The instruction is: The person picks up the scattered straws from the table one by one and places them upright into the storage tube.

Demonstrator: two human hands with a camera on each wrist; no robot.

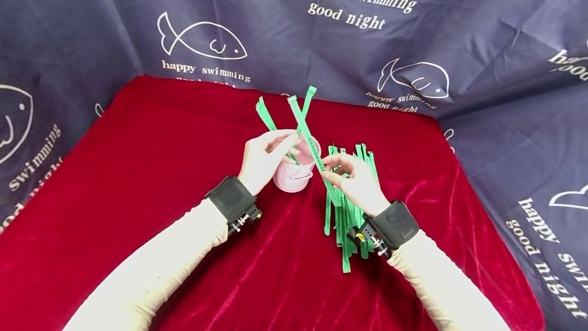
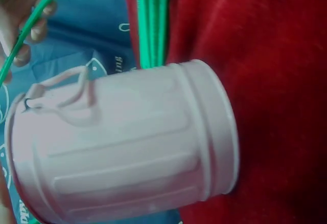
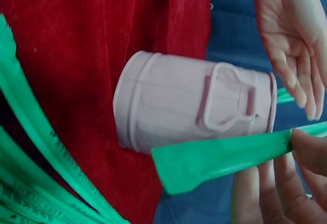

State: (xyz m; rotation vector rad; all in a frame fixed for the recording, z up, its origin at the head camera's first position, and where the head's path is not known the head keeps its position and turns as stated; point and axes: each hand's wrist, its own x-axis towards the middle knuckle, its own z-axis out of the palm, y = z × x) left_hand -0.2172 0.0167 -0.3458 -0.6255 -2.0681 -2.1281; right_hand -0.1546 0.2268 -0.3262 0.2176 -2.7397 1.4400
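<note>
A small pale-pink metal bucket (image 1: 290, 180) with side handles stands upright on red cloth. Several green wrapped straws (image 1: 265, 114) lean out of its mouth. My right hand (image 1: 356, 180) pinches one long green wrapped straw (image 1: 305, 129) near its lower end, and the straw slants up in front of the bucket's rim. In the right wrist view its flat, crimped end (image 3: 179, 168) points past the bucket's side. My left hand (image 1: 263, 156) hovers at the bucket's left rim. Its fingers (image 3: 291, 75) look relaxed and hold nothing in the right wrist view.
A loose pile of green wrapped straws (image 1: 341, 221) lies right of the bucket, partly under my right hand and wrist. Red velvet cloth (image 1: 184, 152) covers the table. Dark blue curtains (image 1: 285, 29) with fish drawings stand behind and at both sides.
</note>
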